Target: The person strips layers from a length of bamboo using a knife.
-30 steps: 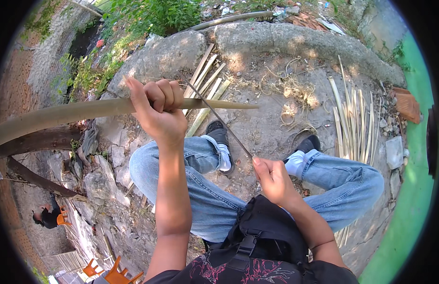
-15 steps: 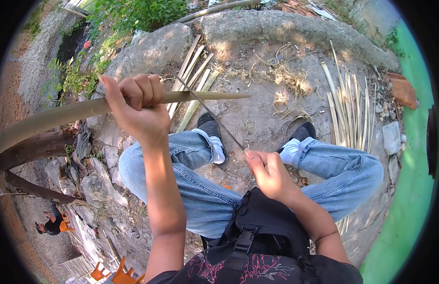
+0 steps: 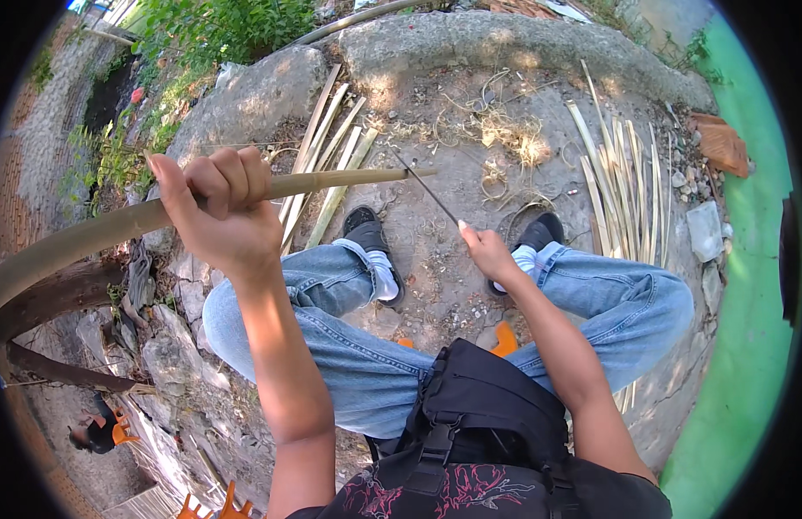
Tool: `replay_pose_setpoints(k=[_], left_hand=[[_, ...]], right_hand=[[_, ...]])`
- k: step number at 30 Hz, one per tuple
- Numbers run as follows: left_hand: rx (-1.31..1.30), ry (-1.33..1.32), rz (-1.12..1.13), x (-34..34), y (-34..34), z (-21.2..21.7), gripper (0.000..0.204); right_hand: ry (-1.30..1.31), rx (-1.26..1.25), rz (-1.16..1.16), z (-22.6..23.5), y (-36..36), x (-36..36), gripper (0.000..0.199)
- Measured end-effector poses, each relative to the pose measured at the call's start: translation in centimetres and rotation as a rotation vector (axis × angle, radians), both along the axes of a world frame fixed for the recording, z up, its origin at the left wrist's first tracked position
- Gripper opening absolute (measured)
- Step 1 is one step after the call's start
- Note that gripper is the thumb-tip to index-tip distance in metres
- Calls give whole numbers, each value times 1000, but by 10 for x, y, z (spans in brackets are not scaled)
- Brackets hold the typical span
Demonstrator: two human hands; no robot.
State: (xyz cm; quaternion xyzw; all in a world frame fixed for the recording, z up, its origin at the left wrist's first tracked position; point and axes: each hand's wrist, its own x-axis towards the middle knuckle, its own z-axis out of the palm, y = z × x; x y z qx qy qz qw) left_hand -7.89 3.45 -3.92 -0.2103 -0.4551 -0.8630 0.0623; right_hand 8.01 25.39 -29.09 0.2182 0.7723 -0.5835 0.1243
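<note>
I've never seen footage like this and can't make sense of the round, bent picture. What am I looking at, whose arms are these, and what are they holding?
There is no machine here. A wide fisheye camera worn on a person's head looks down at their own arms, so straight edges bend toward the rim. The person sits on an orange seat in blue jeans, with feet on bare stony ground. The left hand grips a long bamboo pole that runs off to the left. The right hand holds a thin dark blade whose tip meets the pole's end. Split bamboo strips lie ahead, thinner strips lie to the right, and curly shavings lie between them.
</note>
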Motion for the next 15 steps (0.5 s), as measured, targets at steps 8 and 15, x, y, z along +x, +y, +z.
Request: replay_pose_setpoints(k=[8, 15], left_hand=[[-6, 11, -47, 0, -4, 6, 58], [-71, -30, -8, -3, -9, 3, 57]], right_hand=[[0, -10, 82, 0, 7, -15, 67], [-140, 165, 108, -28, 26, -38, 70]])
